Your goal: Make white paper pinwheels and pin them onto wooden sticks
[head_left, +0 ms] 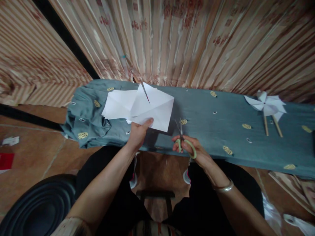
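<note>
My left hand (139, 132) pinches the lower edge of a white sheet of paper (161, 111), thumb on top. Creases cross the sheet, and a slit runs in from its upper corner towards the middle. Beneath and to its left lies a stack of white paper (118, 103), partly covered by the held sheet. My right hand (188, 147) is closed around the pale green handles of a pair of scissors (181, 132). Their blades point up and stand slightly apart, to the right of the sheet and not touching it.
A grey-green patterned cloth (209, 131) covers the long narrow table. Paper pinwheels (265, 104) with wooden sticks lie at its right end. A pleated curtain (172, 42) hangs behind. A black round object (41, 203) stands on the floor at lower left, and a red item (6, 161) lies farther left.
</note>
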Available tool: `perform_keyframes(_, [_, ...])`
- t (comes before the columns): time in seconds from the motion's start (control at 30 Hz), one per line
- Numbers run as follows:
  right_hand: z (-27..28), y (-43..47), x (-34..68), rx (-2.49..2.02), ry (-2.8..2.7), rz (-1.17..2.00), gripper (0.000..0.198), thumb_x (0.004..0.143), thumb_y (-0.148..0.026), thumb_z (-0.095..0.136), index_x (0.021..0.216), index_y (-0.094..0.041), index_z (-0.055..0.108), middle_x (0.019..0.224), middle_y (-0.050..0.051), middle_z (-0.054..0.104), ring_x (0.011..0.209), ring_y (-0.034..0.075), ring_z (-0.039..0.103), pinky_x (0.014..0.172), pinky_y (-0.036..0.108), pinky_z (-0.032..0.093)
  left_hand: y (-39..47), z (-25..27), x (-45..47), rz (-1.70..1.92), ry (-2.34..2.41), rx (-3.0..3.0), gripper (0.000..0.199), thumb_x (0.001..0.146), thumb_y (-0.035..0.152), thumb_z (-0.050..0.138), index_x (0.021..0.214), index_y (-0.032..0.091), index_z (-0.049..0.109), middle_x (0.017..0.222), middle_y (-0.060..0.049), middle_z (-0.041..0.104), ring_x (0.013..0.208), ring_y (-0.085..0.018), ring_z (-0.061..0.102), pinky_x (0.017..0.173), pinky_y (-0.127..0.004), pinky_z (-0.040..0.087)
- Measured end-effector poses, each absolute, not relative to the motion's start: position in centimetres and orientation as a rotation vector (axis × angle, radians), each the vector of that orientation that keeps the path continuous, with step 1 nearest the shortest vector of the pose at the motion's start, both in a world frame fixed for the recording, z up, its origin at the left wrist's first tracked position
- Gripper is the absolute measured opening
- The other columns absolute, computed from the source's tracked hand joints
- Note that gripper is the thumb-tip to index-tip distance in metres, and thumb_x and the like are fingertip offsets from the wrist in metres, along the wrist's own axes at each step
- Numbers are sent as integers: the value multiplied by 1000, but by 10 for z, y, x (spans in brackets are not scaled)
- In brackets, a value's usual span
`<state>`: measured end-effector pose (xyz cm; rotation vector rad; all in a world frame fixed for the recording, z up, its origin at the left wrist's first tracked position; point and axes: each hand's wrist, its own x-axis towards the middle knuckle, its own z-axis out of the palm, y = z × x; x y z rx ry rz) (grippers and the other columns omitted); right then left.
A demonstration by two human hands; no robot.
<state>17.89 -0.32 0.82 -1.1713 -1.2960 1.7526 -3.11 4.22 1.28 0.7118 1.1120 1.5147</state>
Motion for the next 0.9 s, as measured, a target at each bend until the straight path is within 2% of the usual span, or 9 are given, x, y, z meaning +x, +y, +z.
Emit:
perform_keyframes(0.17, [2, -17, 178, -1090, -1438, 1959, 62, 71, -68, 69, 102, -14, 65, 78, 5, 68, 65, 13, 56, 59, 26, 41, 44, 14, -38, 1558, 1153, 814, 50, 57, 33, 85, 100, 14, 69, 85, -7, 75, 90, -25, 69, 90, -40, 54])
perform_keyframes(0.33, [-1, -18, 172, -1075, -1472, 1961, 59, 73, -68, 66, 98, -15, 64, 76, 4, 67, 65, 13, 57, 61, 26, 44, 38, 8, -32, 1479, 1188, 852, 30, 62, 32, 82, 81, 14, 68, 73, -6, 72, 94, -25, 68, 93, -40, 51])
perform_keyframes(0.47, [1, -15, 171, -1072, -1478, 1937, 60, 74, -69, 65, 97, -13, 63, 75, 5, 67, 66, 14, 59, 64, 28, 47, 36, 8, -29, 1451, 1248, 858, 26, 61, 31, 82, 72, 16, 64, 64, -3, 68, 87, -24, 68, 88, -39, 52])
perform_keyframes(0.7, [1, -14, 170, -1100, -1519, 1912, 58, 76, -68, 63, 96, -14, 64, 72, 4, 66, 64, 14, 58, 63, 29, 48, 36, 8, -27, 1464, 1193, 861, 29, 61, 29, 81, 81, 15, 66, 72, -4, 70, 84, -21, 67, 89, -38, 51])
perform_keyframes(0.9, [-1, -12, 170, -1123, -1518, 1909, 57, 77, -66, 64, 97, -13, 65, 71, 4, 66, 63, 14, 59, 63, 29, 49, 36, 6, -26, 1474, 1149, 882, 38, 64, 25, 78, 99, 14, 68, 82, -5, 73, 87, -20, 67, 90, -35, 50])
